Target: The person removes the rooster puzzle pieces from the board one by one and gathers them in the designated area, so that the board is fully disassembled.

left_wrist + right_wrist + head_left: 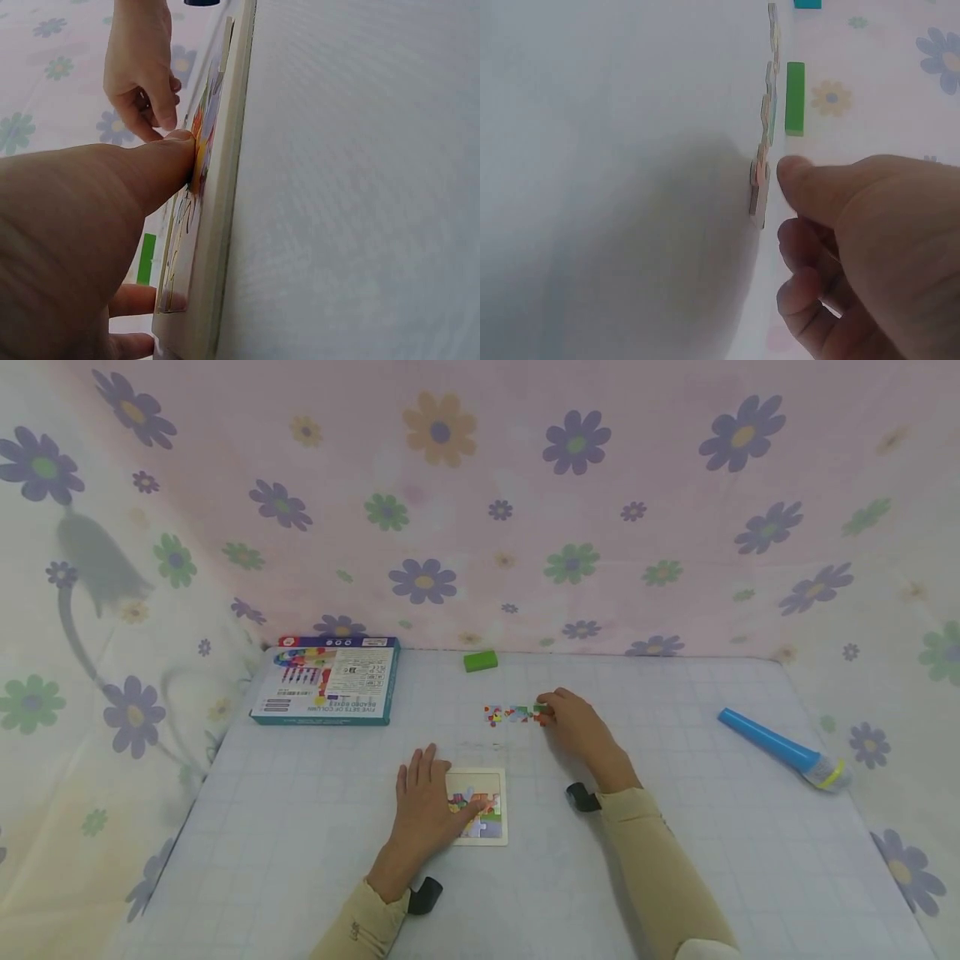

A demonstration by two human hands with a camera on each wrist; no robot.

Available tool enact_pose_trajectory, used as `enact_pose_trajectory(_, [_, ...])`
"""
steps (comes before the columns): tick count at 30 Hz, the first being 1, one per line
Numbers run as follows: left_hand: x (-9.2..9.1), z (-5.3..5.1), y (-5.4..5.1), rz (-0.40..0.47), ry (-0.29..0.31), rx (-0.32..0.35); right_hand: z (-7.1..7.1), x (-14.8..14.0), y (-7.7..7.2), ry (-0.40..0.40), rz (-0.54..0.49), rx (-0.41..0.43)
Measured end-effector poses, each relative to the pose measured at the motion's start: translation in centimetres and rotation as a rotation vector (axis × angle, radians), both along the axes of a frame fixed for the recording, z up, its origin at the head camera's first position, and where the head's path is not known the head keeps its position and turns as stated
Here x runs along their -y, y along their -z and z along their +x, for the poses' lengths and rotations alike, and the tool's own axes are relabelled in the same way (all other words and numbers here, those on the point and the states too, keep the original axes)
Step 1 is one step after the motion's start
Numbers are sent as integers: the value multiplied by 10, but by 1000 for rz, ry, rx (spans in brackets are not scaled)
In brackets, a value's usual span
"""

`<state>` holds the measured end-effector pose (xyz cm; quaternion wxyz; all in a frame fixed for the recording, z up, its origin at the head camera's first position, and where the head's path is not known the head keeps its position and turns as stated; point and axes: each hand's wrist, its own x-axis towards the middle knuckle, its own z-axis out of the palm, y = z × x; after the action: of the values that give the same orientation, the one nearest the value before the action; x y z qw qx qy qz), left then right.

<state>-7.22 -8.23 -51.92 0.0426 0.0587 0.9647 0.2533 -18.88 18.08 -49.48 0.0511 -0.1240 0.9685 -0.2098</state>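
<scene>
Your left hand (422, 802) spreads, thumb pressing the framed puzzle (491, 821); beyond, your right hand (581, 731) curls by loose pieces (517, 714), its grip impossible to tell. Only the right-wrist view shows thumb-to-piece clearance; overhead, the box (322, 685) reads "FIVE SETS OF COLUMN."

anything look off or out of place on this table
The box at the back left looks slightly odd: its printed title reads upside down from the person's side. Nothing looks spilled; the loose puzzle pieces lie in a row beyond the puzzle tray.
</scene>
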Motion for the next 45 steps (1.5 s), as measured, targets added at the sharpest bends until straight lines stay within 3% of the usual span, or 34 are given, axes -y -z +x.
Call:
enact_pose_trajectory(9, [0,1,-1,-3,4,-4,-5,18,-6,-54,29,8])
enact_pose_trajectory(21, [-2,1,-1,-9,2,-9,-7,23,-3,-37,52,23])
enact_pose_trajectory(29, [-1,1,1,0,13,-20,0,11,1,5,-13,20])
enact_pose_trajectory(45, [2,0,0,27,6,22,1,-8,6,20,-1,56])
